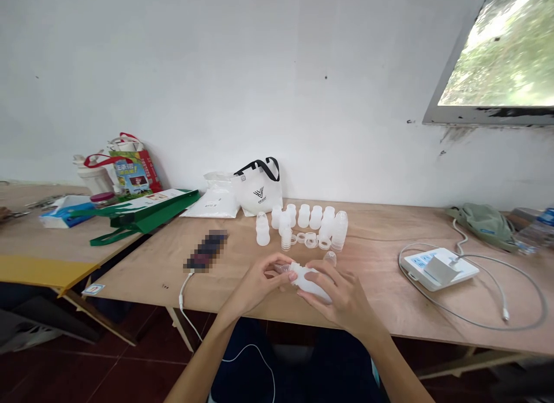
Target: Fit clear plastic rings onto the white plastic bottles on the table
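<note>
Low over the table's front edge, my right hand point(340, 290) is closed around the body of a white plastic bottle point(312, 286), shaped like a baby bottle and tilted on its side. My left hand point(272, 274) pinches the clear top point(282, 268) at the bottle's neck end; whether it is fully seated I cannot tell. Just beyond my right fingers a small clear dome-shaped piece point(330, 257) shows in part. Behind both hands are several translucent waisted bottles point(304, 216), loose collar rings point(310, 239), a capped bottle point(262, 230) and a tall clear bottle point(340, 231).
A white tote bag point(262, 189) and a white plastic packet point(212, 198) lie against the wall. Left of my hands is a blurred phone point(206, 251) on a cable. A white box with a charger point(441, 268), a grey cable and a green cloth pouch point(487, 224) are at right.
</note>
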A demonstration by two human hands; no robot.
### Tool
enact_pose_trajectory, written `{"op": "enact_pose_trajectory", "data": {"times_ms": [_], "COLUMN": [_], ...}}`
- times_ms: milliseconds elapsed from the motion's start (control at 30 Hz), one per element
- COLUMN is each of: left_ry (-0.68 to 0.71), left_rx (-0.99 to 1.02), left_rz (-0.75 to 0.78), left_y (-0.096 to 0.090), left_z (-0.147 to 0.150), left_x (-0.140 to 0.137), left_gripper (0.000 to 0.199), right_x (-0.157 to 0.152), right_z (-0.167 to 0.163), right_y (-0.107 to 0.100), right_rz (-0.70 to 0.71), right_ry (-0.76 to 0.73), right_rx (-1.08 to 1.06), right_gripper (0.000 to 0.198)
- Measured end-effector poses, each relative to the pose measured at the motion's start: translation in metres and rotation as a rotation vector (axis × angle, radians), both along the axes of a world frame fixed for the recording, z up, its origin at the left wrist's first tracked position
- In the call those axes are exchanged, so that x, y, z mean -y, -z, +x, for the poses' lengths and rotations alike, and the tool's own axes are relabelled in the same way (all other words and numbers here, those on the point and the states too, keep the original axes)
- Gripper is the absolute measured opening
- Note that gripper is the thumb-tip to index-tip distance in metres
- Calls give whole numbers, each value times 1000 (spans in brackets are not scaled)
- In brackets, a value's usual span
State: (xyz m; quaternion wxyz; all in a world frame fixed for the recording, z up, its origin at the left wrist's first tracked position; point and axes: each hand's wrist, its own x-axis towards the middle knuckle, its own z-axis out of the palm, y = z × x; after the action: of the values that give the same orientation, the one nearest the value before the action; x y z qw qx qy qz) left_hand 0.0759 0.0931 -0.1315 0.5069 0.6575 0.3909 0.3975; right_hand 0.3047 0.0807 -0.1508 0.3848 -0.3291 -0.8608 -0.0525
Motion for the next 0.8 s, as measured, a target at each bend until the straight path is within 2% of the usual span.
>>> {"op": "enact_pose_trajectory", "data": {"times_ms": [67,200,233,300,367,400,467,533,667,800], "left_ry": [43,170,186,180,123,76,-4,-19,2,-107], "left_rx": [3,-12,-21,-36,-39,-42,-48,-42,22,81], "left_rz": [61,179,197,206,164,130,68,36,14,-14], "left_y": [-4,-14,-16,-16,-12,-9,-2,3,5,2], "left_z": [-3,-7,-8,-7,-6,-5,-2,-1,2,3], "left_x": [1,9,10,13,12,11,8,4,2,2], "left_gripper": [41,28,29,47,68,67,50,40,39,43], "right_x": [-1,-5,-5,-6,-6,-5,-4,-3,-4,-7], "right_z": [2,6,7,7,6,5,3,1,0,4], "right_y": [-2,-5,-5,-5,-4,-5,-5,-7,-9,-9], "right_rz": [-139,-659,-767,-876,-878,-862,-820,-781,-758,-762], "right_ry": [-74,-205,-211,-203,-187,-178,-156,-134,-123,-219], "right_rx": [-130,-390,-428,-487,-518,-520,-506,-490,-535,-607], "right_gripper": [18,25,26,29,31,31,30,29,31,48]}}
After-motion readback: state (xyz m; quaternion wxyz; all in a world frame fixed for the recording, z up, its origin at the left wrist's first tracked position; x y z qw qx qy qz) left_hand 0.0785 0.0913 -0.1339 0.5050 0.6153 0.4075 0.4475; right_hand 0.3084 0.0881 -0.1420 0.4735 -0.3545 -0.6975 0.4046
